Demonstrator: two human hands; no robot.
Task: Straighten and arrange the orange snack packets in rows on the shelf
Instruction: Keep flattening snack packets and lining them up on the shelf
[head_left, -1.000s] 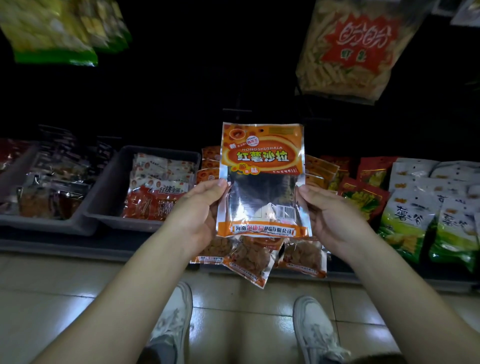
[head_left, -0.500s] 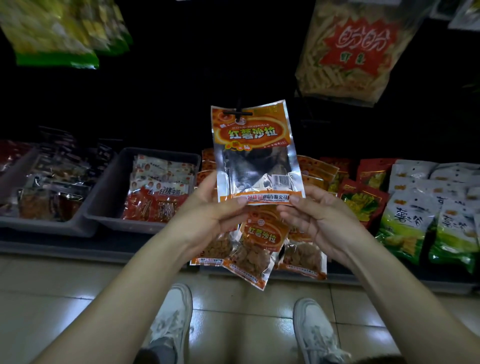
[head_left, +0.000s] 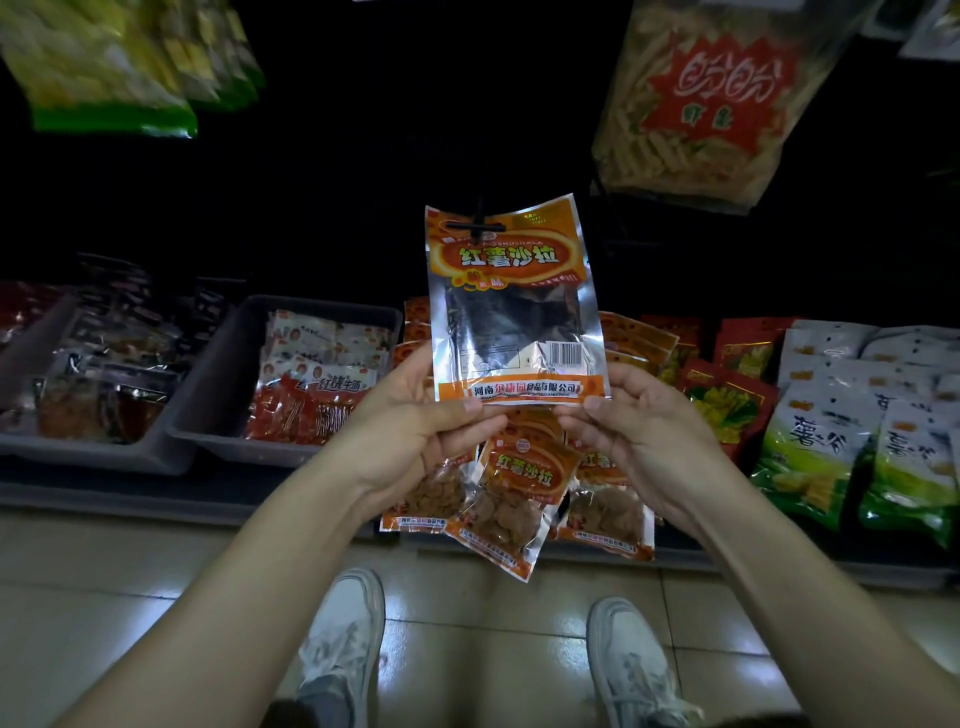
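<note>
Both hands up | left hand (head_left: 415, 436) and right hand (head_left: 639, 431) pinch orange packet (head_left: 511, 306) by bottom corners, upright | more orange packets (head_left: 519, 488) on shelf (head_left: 156, 493) below

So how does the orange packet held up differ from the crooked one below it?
The held packet stands upright, pinched at its bottom corners by the left hand and right hand; the crooked packet lies tilted, its corner past the shelf edge. The held packet's window looks dark; the crooked packet's shows brown pieces. Both carry the same orange label.
</note>
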